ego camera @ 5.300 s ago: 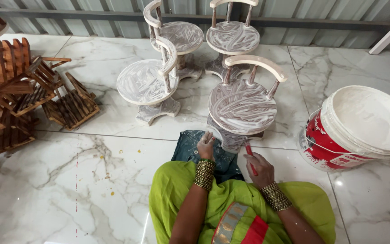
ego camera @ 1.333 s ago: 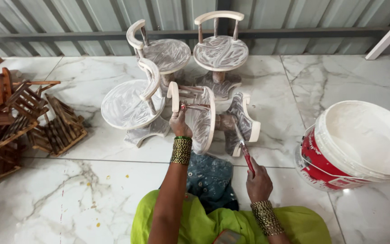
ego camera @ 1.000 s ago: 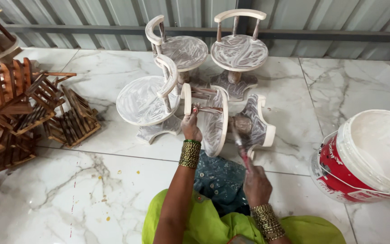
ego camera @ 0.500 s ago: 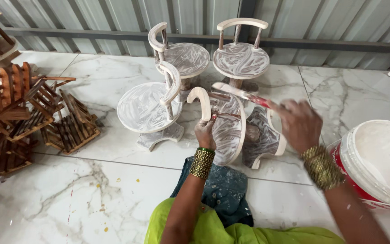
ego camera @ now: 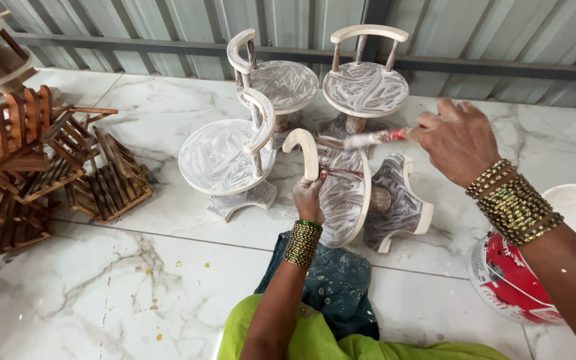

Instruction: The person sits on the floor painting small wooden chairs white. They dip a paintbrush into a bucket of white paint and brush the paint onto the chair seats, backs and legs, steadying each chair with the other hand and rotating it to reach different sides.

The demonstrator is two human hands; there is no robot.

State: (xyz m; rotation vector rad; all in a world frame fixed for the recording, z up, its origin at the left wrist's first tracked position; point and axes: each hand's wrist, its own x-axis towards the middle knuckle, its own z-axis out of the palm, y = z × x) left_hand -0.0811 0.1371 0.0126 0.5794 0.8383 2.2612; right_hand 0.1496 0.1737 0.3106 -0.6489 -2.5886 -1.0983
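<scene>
A person seated on a marble floor [ego camera: 101, 293] works on a small round wooden stool with a curved backrest, tipped onto its side [ego camera: 348, 193]. The left hand [ego camera: 308, 197] closes around the backrest post, steadying the stool with its seat facing left and its pedestal base pointing right. The right hand [ego camera: 458, 140] hovers above and to the right, fingers pinched on a red-handled paintbrush [ego camera: 375, 138]. The brush lies nearly level, bristles pointing left, just above the tipped stool's upper edge, so the right hand is the nearer to its top. Three upright whitewashed stools stand just behind: one left [ego camera: 225, 160], two at the back [ego camera: 281, 83] [ego camera: 365, 87], close to the brush tip. A red and white paint bucket [ego camera: 521, 280] sits lower right. Unpainted dark wooden racks [ego camera: 28, 167] are stacked far left. A blue cloth [ego camera: 335, 287] covers the lap.
</scene>
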